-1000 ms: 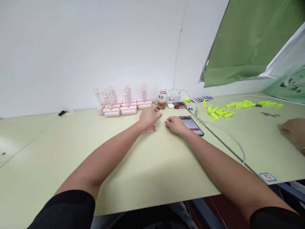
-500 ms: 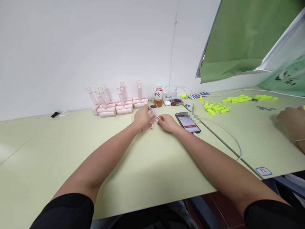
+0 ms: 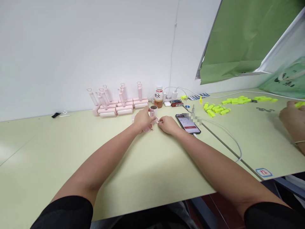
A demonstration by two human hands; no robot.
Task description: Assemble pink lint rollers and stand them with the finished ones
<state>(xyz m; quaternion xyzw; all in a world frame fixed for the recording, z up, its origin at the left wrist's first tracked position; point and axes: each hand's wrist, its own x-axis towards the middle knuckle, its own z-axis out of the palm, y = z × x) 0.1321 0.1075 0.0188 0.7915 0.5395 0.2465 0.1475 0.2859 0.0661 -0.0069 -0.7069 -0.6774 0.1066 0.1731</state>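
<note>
**Two hands meet on a small pink part at mid-table**

A small pink plastic piece [image 3: 149, 122] sits far out on the pale green table [image 3: 143, 171], held between both hands. The left hand [image 3: 142, 119] curls over it with the fingers closed around its body; the right hand [image 3: 167, 124] pinches at its side, fingertips drawn together on a tiny pale bit whose shape is too small to make out. The step in hand looks like fitting a small part onto the pink piece. The next move probably calls for a steady hold from the left hand while the right lines up and presses its bit home.

Just beside the right wrist lies a phone [image 3: 188, 123] with its screen lit, a white cable [image 3: 226, 132] trailing from it. Behind the hands stands a row of finished pink rollers [image 3: 119, 103], then a bottle [image 3: 158, 97]. Well to the right lie yellow-green clips [image 3: 215, 108], near another person's hand [image 3: 292, 119].
</note>
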